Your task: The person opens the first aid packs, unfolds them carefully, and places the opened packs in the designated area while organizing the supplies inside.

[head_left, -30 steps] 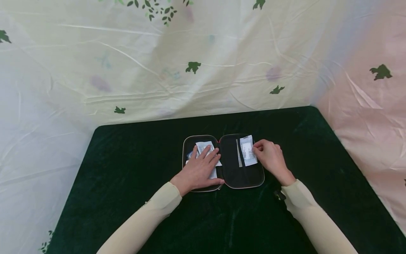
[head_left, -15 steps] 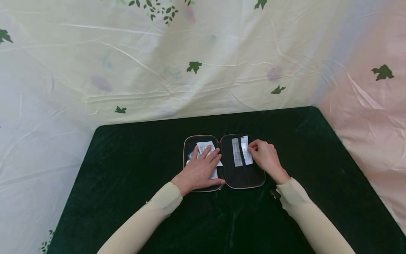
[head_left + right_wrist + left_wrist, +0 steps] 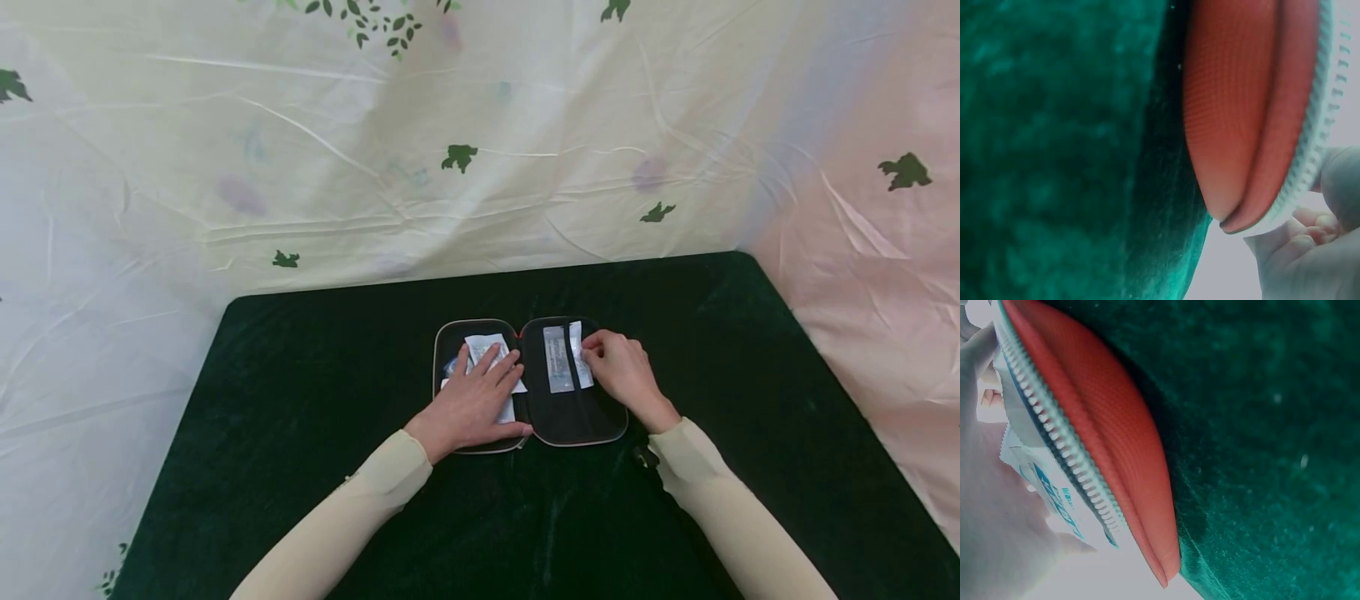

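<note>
A small zip case (image 3: 564, 423) lies unfolded like a book, black inside and red outside, its red shell (image 3: 1113, 419) and white zip teeth showing in both wrist views. My left hand (image 3: 467, 410) rests with spread fingers on white printed sachets (image 3: 481, 342) in the left half, partly covering them. In the right half, a sachet (image 3: 558, 360) sits under a black elastic strap (image 3: 573, 364), showing on both sides of it. My right hand (image 3: 626, 373) pinches this sachet's right edge between thumb and fingertips. The right wrist view shows the fingers partly behind the case rim.
Dark green velvety cloth (image 3: 337, 358) covers the table under the case. Behind and at both sides hangs a pale patterned fabric (image 3: 375, 167). Something blue (image 3: 451, 365) peeks out beside the left hand in the case's left half.
My right hand has moved left, sliding the sachet further under the strap, so more of it shows on the strap's left side. The left hand has stayed in place.
</note>
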Tool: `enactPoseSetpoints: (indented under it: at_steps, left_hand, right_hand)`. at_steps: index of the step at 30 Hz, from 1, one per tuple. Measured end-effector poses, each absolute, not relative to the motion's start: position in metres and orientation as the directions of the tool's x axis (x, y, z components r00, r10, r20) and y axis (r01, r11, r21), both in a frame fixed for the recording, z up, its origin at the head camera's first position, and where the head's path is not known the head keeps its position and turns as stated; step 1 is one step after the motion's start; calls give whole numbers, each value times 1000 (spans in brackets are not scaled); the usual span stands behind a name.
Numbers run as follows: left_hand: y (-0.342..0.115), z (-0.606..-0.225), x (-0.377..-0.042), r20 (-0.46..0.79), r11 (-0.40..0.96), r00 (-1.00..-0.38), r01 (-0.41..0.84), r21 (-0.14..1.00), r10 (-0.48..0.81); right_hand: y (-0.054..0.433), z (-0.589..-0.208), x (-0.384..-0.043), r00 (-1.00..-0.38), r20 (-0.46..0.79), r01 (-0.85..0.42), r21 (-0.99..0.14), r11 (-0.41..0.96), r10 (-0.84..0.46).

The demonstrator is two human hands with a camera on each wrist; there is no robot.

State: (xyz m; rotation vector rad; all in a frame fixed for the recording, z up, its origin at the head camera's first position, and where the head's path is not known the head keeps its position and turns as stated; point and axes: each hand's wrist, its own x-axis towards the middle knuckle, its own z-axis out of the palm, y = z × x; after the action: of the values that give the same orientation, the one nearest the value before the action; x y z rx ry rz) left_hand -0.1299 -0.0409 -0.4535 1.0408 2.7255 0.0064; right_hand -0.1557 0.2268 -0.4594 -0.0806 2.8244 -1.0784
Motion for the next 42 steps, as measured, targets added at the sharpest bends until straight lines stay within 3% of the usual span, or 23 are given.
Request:
enactPoseSetpoints:
  at_steps: [42]
  left_hand:
    - [-44,-454,-131,-192,740,-716,665,107,671]
  right_hand:
    - [213,-457,-156,-973,-188,21,-657,753,-137]
